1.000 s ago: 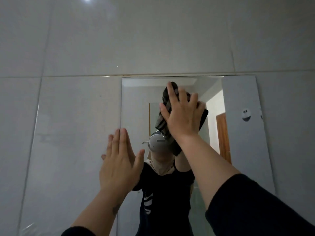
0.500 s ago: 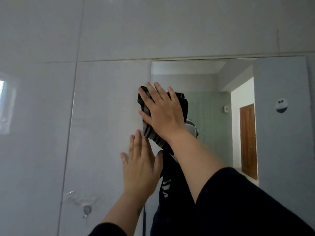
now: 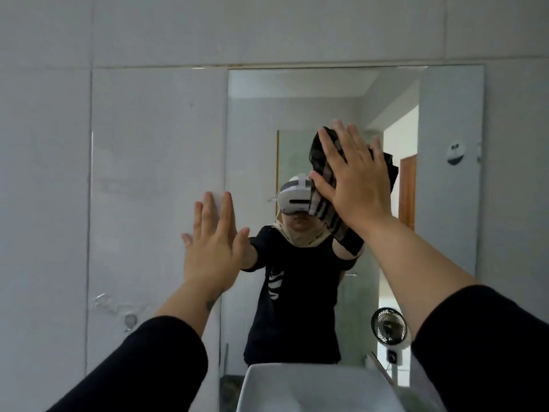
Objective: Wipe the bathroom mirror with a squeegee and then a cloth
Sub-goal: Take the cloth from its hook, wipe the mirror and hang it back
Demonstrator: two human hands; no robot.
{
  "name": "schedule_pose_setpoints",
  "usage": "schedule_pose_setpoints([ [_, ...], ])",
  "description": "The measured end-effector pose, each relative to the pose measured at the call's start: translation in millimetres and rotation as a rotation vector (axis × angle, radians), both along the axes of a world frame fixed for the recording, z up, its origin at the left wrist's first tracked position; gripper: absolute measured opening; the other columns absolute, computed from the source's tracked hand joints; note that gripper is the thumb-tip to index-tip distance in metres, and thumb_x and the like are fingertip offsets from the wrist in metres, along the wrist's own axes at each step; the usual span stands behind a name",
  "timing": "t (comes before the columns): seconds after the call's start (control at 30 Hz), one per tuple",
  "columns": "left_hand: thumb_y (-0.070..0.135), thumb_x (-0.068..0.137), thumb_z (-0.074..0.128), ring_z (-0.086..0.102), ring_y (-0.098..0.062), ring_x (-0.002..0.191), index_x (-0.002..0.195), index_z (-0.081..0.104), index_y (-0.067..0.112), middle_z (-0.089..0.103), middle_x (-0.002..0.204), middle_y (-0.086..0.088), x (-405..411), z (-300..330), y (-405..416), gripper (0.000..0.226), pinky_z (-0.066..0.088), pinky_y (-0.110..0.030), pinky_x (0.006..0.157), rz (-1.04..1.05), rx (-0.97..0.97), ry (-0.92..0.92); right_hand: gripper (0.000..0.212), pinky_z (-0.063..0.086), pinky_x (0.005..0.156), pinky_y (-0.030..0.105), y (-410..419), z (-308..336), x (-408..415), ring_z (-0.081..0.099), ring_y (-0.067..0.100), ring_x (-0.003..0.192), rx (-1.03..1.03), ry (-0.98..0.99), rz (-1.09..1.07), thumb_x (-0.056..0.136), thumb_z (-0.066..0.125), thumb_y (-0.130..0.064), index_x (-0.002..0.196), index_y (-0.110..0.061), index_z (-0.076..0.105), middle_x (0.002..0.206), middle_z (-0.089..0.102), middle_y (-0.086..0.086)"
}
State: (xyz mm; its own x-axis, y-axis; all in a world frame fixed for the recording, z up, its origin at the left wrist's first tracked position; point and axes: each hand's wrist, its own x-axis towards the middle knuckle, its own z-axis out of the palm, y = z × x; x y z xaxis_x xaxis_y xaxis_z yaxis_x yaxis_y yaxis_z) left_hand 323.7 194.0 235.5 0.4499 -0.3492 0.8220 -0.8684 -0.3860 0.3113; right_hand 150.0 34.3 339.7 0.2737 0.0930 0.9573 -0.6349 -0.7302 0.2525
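The frameless mirror (image 3: 160, 162) fills the middle of the tiled wall. A dark striped cloth (image 3: 325, 185) is pressed flat against the glass in the mirror's right half under my right hand (image 3: 353, 179), whose fingers are spread over it. Part of the cloth hangs below the palm. My left hand (image 3: 212, 242) rests open and flat on the glass, lower and to the left of the cloth, fingers pointing up. No squeegee is in view.
A white basin (image 3: 315, 388) sits directly below the mirror at the bottom edge of the view. The mirror reflects a person, a small black fan (image 3: 387, 325), a wooden door and a round sticker (image 3: 456, 153). A hook (image 3: 129, 321) also shows at the lower left.
My right hand has swept the cloth from the mirror's left of centre over to the right. The view has tilted down, bringing the basin in. My left hand stays flat on the glass.
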Motion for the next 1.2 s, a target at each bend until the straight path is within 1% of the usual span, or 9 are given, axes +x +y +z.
schedule_pose_setpoints([
  [0.2, 0.052, 0.095, 0.022, -0.024, -0.016, 0.142, 0.145, -0.019, 0.038, -0.024, 0.156, 0.002, -2, 0, -1, 0.066, 0.004, -0.054, 0.116, -0.006, 0.009, 0.021, 0.064, 0.013, 0.114, 0.051, -47, -15, -60, 0.021, 0.029, 0.144, 0.12, -0.181, -0.049, 0.096, 0.038, -0.05, 0.15, -0.02, 0.021, 0.157, 0.021, 0.009],
  [0.4, 0.049, 0.095, 0.025, -0.026, -0.016, 0.141, 0.143, -0.021, 0.039, -0.024, 0.156, 0.001, -2, 0, -4, 0.067, 0.002, -0.05, 0.117, 0.013, 0.011, 0.019, 0.064, 0.013, 0.115, 0.051, -80, -23, -105, 0.021, 0.03, 0.143, 0.276, -0.399, -0.053, 0.096, 0.027, -0.053, 0.15, -0.019, 0.02, 0.157, 0.022, 0.01],
  [0.5, 0.05, 0.095, 0.024, -0.026, -0.017, 0.141, 0.143, -0.023, 0.037, -0.025, 0.156, -0.001, 0, 0, -6, 0.068, 0.003, -0.049, 0.118, 0.03, 0.021, 0.002, 0.065, 0.014, 0.115, 0.051, -83, -33, -111, 0.022, 0.031, 0.143, 0.302, -0.44, -0.047, 0.096, 0.027, -0.053, 0.15, -0.018, 0.02, 0.156, 0.023, 0.012],
  [0.6, 0.049, 0.095, 0.024, -0.025, -0.018, 0.142, 0.145, -0.02, 0.035, -0.024, 0.156, -0.001, 2, -1, -8, 0.068, 0.005, -0.051, 0.117, 0.028, 0.018, -0.011, 0.064, 0.017, 0.113, 0.052, -74, -46, -97, 0.024, 0.032, 0.142, 0.326, -0.481, -0.063, 0.096, 0.031, -0.051, 0.15, -0.017, 0.023, 0.156, 0.024, 0.012],
  [0.73, 0.049, 0.095, 0.027, -0.022, -0.018, 0.143, 0.145, -0.019, 0.039, -0.022, 0.157, 0.0, 2, 0, -8, 0.068, 0.008, -0.053, 0.117, 0.012, 0.007, 0.014, 0.061, 0.016, 0.114, 0.05, -53, -55, -70, 0.023, 0.03, 0.143, 0.306, -0.44, -0.077, 0.097, 0.033, -0.049, 0.149, -0.019, 0.024, 0.156, 0.025, 0.01],
  [0.93, 0.053, 0.094, 0.027, -0.023, -0.017, 0.143, 0.144, -0.018, 0.04, -0.022, 0.157, 0.002, 2, 2, -5, 0.068, 0.011, -0.058, 0.115, -0.023, 0.025, 0.03, 0.062, 0.015, 0.115, 0.05, -5, -40, -10, 0.024, 0.031, 0.143, 0.215, -0.279, -0.022, 0.096, 0.035, -0.051, 0.149, -0.021, 0.024, 0.155, 0.026, 0.011],
  [1.0, 0.054, 0.095, 0.025, -0.021, -0.017, 0.143, 0.145, -0.018, 0.037, -0.02, 0.158, 0.001, 3, 2, -1, 0.068, 0.009, -0.058, 0.115, -0.028, 0.032, 0.015, 0.062, 0.017, 0.114, 0.052, 11, -34, 13, 0.024, 0.032, 0.142, 0.166, -0.216, -0.002, 0.096, 0.037, -0.05, 0.149, -0.021, 0.025, 0.155, 0.026, 0.012],
  [1.1, 0.055, 0.096, 0.02, -0.021, -0.018, 0.143, 0.146, -0.019, 0.027, -0.019, 0.158, 0.001, 4, -13, 8, 0.07, 0.0, -0.054, 0.115, 0.046, 0.005, -0.031, 0.063, 0.013, 0.114, 0.052, 34, -29, 47, 0.022, 0.032, 0.143, 0.116, -0.123, 0.01, 0.095, 0.039, -0.049, 0.15, -0.022, 0.022, 0.156, 0.024, 0.011],
  [1.2, 0.056, 0.097, 0.019, -0.024, -0.017, 0.142, 0.144, -0.022, 0.025, -0.025, 0.153, 0.005, 5, -41, 17, 0.07, -0.003, -0.052, 0.114, 0.087, 0.002, -0.022, 0.063, 0.013, 0.114, 0.052, 58, -30, 76, 0.023, 0.03, 0.143, 0.059, -0.032, 0.031, 0.094, 0.036, -0.049, 0.149, -0.023, 0.022, 0.156, 0.025, 0.01],
])
